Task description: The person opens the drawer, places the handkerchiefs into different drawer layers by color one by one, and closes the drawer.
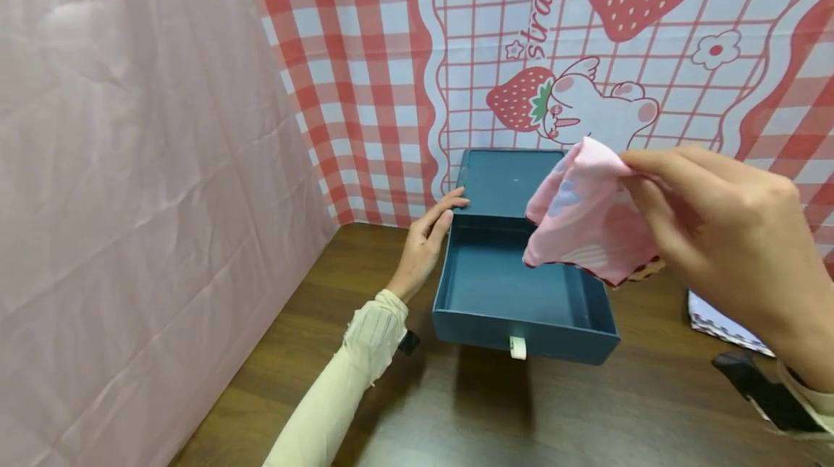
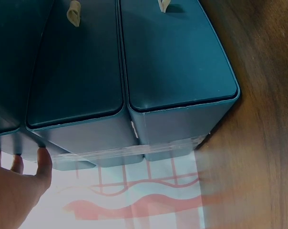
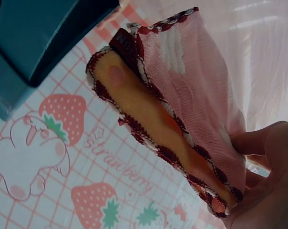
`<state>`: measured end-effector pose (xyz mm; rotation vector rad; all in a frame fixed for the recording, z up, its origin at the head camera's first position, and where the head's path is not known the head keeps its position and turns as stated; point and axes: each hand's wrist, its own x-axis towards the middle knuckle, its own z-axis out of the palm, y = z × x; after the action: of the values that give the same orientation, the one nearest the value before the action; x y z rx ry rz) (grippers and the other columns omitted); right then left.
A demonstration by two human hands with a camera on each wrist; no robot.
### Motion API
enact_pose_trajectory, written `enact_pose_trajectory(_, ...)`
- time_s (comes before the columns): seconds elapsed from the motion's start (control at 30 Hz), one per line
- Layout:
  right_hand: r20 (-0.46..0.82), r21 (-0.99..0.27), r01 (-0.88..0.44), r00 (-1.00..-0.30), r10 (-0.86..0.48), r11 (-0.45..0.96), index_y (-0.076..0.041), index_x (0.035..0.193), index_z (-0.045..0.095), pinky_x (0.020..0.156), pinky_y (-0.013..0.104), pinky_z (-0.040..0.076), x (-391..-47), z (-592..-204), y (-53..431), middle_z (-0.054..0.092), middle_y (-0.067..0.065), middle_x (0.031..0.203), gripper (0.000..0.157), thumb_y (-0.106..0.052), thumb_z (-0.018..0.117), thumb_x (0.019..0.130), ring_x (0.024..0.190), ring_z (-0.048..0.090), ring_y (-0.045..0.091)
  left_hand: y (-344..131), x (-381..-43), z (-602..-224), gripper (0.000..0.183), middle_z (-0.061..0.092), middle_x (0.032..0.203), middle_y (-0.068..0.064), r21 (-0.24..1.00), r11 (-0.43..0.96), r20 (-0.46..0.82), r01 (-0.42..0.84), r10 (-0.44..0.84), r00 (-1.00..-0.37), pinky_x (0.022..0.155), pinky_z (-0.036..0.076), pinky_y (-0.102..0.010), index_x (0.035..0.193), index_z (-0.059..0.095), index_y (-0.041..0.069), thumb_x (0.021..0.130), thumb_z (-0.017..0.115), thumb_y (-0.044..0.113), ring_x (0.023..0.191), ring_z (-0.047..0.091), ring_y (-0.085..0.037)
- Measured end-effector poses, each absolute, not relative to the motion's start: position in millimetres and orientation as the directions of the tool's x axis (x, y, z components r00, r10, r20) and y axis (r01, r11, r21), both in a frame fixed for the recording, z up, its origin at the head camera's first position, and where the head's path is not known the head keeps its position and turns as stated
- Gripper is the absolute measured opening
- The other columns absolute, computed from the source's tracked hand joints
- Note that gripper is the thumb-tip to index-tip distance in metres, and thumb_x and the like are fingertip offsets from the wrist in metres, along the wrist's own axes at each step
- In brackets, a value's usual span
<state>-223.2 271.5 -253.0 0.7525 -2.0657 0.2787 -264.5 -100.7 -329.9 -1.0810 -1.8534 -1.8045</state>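
My right hand pinches a folded pink handkerchief by its upper edge and holds it over the right side of a pulled-out teal drawer. In the right wrist view, the handkerchief shows dark red and white stitched edges, an orange inner layer and a small dark label. My left hand rests against the left side of the teal drawer unit, its fingertips at the top edge. The left wrist view has that hand with extended fingers touching the unit's side. The drawer's visible floor is bare.
A light-coloured folded cloth with a checked border lies on the wooden table, right of the drawer and partly behind my right hand. Further closed drawers with cloth pull tabs sit in the unit. A strawberry-print curtain hangs behind.
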Motion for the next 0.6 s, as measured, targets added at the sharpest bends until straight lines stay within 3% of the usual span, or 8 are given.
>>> enact_pose_trajectory(0.03,0.799,0.096,-0.621,-0.419,-0.432,0.778,-0.022,0.137,0.063,0.062,0.026,0.054,-200,-236,247,0.07,0.002,0.122,0.052,-0.023,0.078,0.087,0.073,0.061,0.016,-101,-264,-330,0.034,0.041,0.151,-0.025,0.7,-0.095,0.701,0.708,0.283,-0.655,0.117,0.03,-0.039,0.132,0.054,-0.011,0.106,0.035,-0.002,0.145,0.034,-0.029)
enact_pose_trajectory(0.1,0.789,0.151,-0.612,-0.398,-0.468,0.776,-0.022,0.139,0.061,0.066,0.013,0.049,-181,-223,223,0.07,0.002,0.119,0.051,-0.023,0.073,0.09,0.074,0.06,0.014,-101,-264,-330,0.034,0.041,0.152,-0.024,0.704,-0.095,0.696,0.704,0.286,-0.658,0.117,0.03,-0.039,0.133,0.054,-0.011,0.106,0.035,-0.002,0.145,0.034,-0.029)
enact_pose_trajectory(0.27,0.825,0.079,-0.675,-0.369,-0.428,0.734,-0.007,0.122,0.071,0.08,0.0,0.036,-139,-195,166,0.072,0.013,0.102,0.033,-0.015,0.072,0.091,0.074,0.064,0.024,-101,-263,-329,0.034,0.042,0.152,-0.023,0.717,-0.084,0.683,0.692,0.283,-0.673,0.117,0.031,-0.038,0.133,0.055,-0.01,0.106,0.036,0.0,0.144,0.034,-0.029)
enact_pose_trajectory(0.37,0.818,0.079,-0.692,-0.367,-0.443,0.718,-0.001,0.114,0.072,0.075,0.006,0.046,-135,-191,154,0.071,0.015,0.096,0.03,-0.007,0.076,0.085,0.074,0.064,0.025,-101,-263,-328,0.034,0.042,0.152,-0.022,0.721,-0.08,0.679,0.689,0.28,-0.679,0.117,0.03,-0.038,0.133,0.055,-0.009,0.107,0.036,0.001,0.144,0.035,-0.028)
enact_pose_trajectory(0.43,0.803,0.078,-0.706,-0.374,-0.464,0.704,0.0,0.113,0.072,0.067,0.02,0.055,-135,-190,149,0.071,0.014,0.095,0.035,0.001,0.078,0.078,0.074,0.065,0.024,-101,-264,-328,0.034,0.042,0.152,-0.021,0.722,-0.079,0.678,0.687,0.281,-0.68,0.117,0.03,-0.038,0.134,0.055,-0.009,0.107,0.036,0.001,0.145,0.034,-0.028)
enact_pose_trajectory(0.5,0.792,0.071,-0.728,-0.375,-0.482,0.682,-0.001,0.113,0.072,0.059,0.035,0.058,-136,-192,145,0.071,0.012,0.095,0.036,0.002,0.078,0.077,0.075,0.065,0.023,-102,-264,-328,0.034,0.042,0.152,-0.021,0.724,-0.078,0.675,0.685,0.283,-0.681,0.117,0.03,-0.038,0.134,0.055,-0.009,0.107,0.036,0.001,0.145,0.034,-0.027)
enact_pose_trajectory(0.6,0.775,0.055,-0.753,-0.382,-0.504,0.655,-0.001,0.114,0.072,0.056,0.046,0.057,-140,-198,140,0.072,0.012,0.095,0.039,0.003,0.079,0.076,0.075,0.067,0.025,-102,-264,-329,0.034,0.042,0.152,-0.02,0.728,-0.074,0.671,0.682,0.282,-0.686,0.117,0.029,-0.038,0.134,0.055,-0.008,0.107,0.036,0.002,0.145,0.034,-0.027)
